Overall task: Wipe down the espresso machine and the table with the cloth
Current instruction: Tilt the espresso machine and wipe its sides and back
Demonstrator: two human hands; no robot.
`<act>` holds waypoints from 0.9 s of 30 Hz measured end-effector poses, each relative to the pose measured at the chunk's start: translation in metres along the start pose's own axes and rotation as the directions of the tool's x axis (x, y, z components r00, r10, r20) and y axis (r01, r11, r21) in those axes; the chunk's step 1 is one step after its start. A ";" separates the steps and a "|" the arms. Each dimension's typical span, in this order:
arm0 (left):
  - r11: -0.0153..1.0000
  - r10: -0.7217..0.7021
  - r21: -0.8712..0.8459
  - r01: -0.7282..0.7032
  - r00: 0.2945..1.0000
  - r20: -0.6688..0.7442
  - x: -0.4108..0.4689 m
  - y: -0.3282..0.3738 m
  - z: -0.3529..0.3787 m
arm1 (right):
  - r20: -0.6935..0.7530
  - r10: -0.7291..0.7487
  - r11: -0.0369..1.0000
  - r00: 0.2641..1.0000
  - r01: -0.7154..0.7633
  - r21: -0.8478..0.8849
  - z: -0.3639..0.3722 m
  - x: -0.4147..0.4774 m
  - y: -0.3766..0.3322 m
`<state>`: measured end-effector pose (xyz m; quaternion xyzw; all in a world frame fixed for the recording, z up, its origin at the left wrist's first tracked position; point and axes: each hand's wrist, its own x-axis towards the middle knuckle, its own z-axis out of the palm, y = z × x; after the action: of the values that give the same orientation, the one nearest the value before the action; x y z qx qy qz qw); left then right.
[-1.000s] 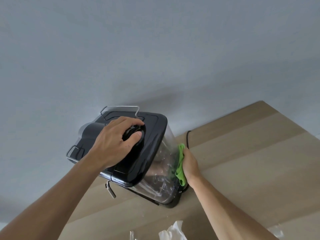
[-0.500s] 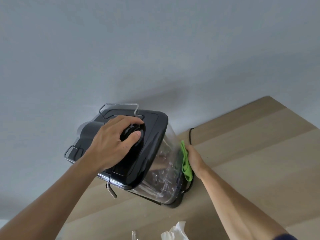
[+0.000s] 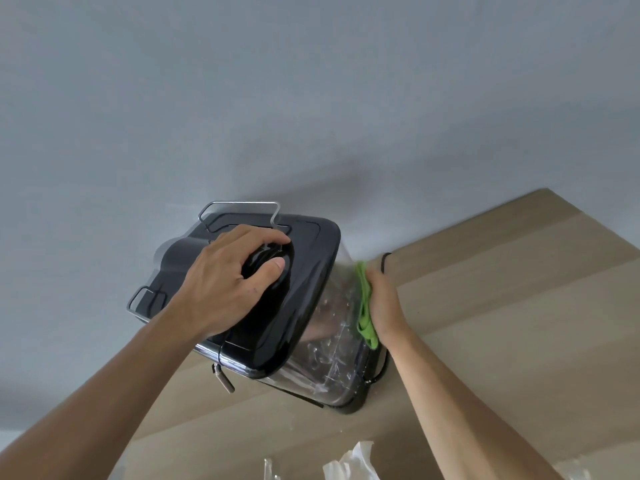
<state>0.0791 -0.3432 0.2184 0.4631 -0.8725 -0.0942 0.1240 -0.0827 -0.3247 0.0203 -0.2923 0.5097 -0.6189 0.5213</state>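
The black espresso machine [image 3: 308,271] stands on the light wooden table [image 3: 502,323], seen from above, against a grey wall. Its clear water tank [image 3: 332,348] faces right. My left hand [image 3: 225,282] rests on top of the machine, fingers wrapped around a round black lid. My right hand [image 3: 384,303] presses a folded green cloth [image 3: 363,306] flat against the outer side of the tank, high on its right face.
A black power cord [image 3: 383,261] runs behind the machine along the wall. A metal steam wand [image 3: 223,377] sticks out below the machine's left side. Crumpled white paper [image 3: 349,462] lies at the near table edge.
My right hand has slid the green cloth upward and toward the wall along the tank's side. My left hand has stayed on the lid.
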 end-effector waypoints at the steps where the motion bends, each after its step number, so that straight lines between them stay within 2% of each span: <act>1: 1.000 -0.001 -0.001 0.001 1.000 -0.003 0.000 0.000 0.000 | -0.029 0.056 0.997 0.998 -0.058 -0.048 -0.006 -0.004 0.017; 3: 1.000 0.002 -0.002 -0.002 1.000 -0.007 -0.001 0.001 0.000 | -0.106 0.090 0.974 0.990 -0.109 -0.197 -0.013 -0.015 0.039; 4: 1.000 0.003 -0.003 -0.003 1.000 -0.005 -0.001 0.002 0.000 | -0.133 0.093 0.969 0.987 -0.120 -0.216 -0.012 -0.018 0.042; 8: 1.000 -0.004 0.000 0.004 1.000 0.007 -0.001 0.002 -0.001 | -0.231 0.134 0.982 0.964 -0.161 -0.102 0.000 -0.019 0.022; 10: 1.000 -0.009 -0.006 0.009 1.000 0.002 -0.001 0.001 -0.001 | -0.202 0.022 0.999 0.979 -0.027 -0.022 0.016 -0.022 -0.013; 13: 1.000 -0.008 0.002 0.008 1.000 0.008 -0.001 0.001 0.000 | -0.131 -0.262 0.963 0.956 0.267 0.030 0.034 -0.025 -0.058; 15: 1.000 -0.003 0.010 0.003 1.000 0.003 -0.001 0.001 0.000 | -0.099 -0.323 0.943 0.941 0.329 0.053 0.032 -0.019 -0.057; 18: 1.000 0.002 0.006 -0.002 1.000 -0.004 -0.001 0.001 0.001 | -0.069 -0.167 0.984 0.984 0.170 0.045 0.014 -0.020 -0.016; 20: 1.000 0.002 0.005 -0.002 1.000 -0.004 0.000 0.001 0.000 | -0.106 -0.049 0.995 0.993 0.039 -0.092 0.003 -0.025 0.020; 22: 1.000 0.003 0.002 -0.003 1.000 -0.005 -0.001 0.001 0.001 | -0.154 -0.034 0.970 0.988 -0.004 -0.241 -0.003 -0.032 0.046; 24: 1.000 0.006 0.001 -0.006 1.000 -0.009 0.001 0.001 0.001 | -0.193 -0.027 0.968 0.981 -0.022 -0.248 -0.003 -0.032 0.052; 27: 1.000 0.004 0.006 -0.004 1.000 -0.009 0.000 0.000 0.000 | -0.223 0.068 0.969 0.972 -0.118 -0.217 -0.001 -0.028 0.053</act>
<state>0.0791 -0.3430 0.2181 0.4622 -0.8731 -0.0894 0.1269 -0.0575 -0.2949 -0.0252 -0.2578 0.6439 -0.5585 0.4549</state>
